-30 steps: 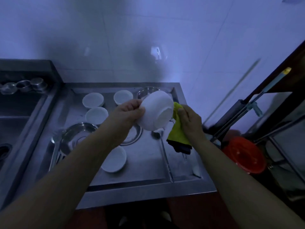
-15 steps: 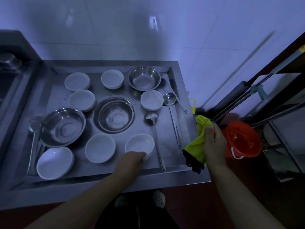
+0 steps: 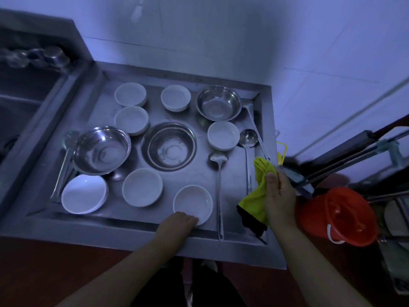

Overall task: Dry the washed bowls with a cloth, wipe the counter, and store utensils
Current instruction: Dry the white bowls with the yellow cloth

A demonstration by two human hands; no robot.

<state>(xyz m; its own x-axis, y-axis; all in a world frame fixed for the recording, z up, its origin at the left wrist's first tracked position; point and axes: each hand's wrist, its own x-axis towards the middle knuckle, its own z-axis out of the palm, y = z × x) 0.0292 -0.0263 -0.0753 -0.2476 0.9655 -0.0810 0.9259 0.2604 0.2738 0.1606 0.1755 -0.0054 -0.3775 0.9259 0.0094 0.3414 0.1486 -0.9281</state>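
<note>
The left hand [image 3: 177,224] rests at the near rim of a white bowl [image 3: 193,203] standing upright on the steel counter [image 3: 137,231]; its fingers curl at the rim, but whether they grip or only touch it cannot be told. The right hand [image 3: 279,196] pinches a yellow cloth [image 3: 254,202] with a dark edge, thumb on top, hanging above the counter's right edge at 3 o'clock from that bowl.

Six more white bowls stand upright from 9 to 1 o'clock of it, the nearest [image 3: 142,187] just beside at 9 o'clock. Three steel bowls sit among them, one [image 3: 170,146] at 11 o'clock. A ladle [image 3: 219,173] lies just right of the held bowl, a second ladle [image 3: 248,140] beyond it. An orange bucket [image 3: 338,216] stands on the floor at 3 o'clock.

No writing or labels can be read in this dim light.
</note>
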